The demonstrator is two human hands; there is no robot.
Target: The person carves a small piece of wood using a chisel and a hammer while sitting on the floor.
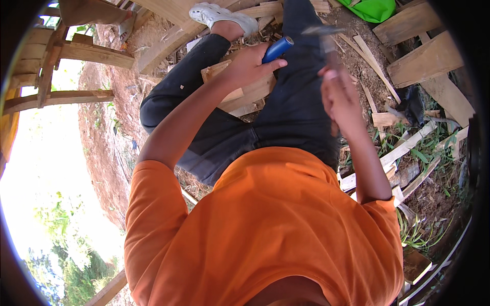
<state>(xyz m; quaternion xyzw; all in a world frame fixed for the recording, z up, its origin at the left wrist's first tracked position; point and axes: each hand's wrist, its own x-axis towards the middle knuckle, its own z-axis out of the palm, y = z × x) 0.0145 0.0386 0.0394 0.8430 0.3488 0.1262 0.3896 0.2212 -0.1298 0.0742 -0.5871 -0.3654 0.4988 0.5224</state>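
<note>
Left grip (pixel 249 66) pinches a blue cylinder (pixel 278 49) jutting forward; right grip (pixel 341 99) clasps a blurred hammer (pixel 322 31) below its head.

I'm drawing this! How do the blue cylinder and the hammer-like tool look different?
The blue cylinder looks clear, the hammer-like tool blurry. The cylinder is blue; the tool's head is greyish. The left hand holds the cylinder, the right hand the tool. Both are gripped.
</note>
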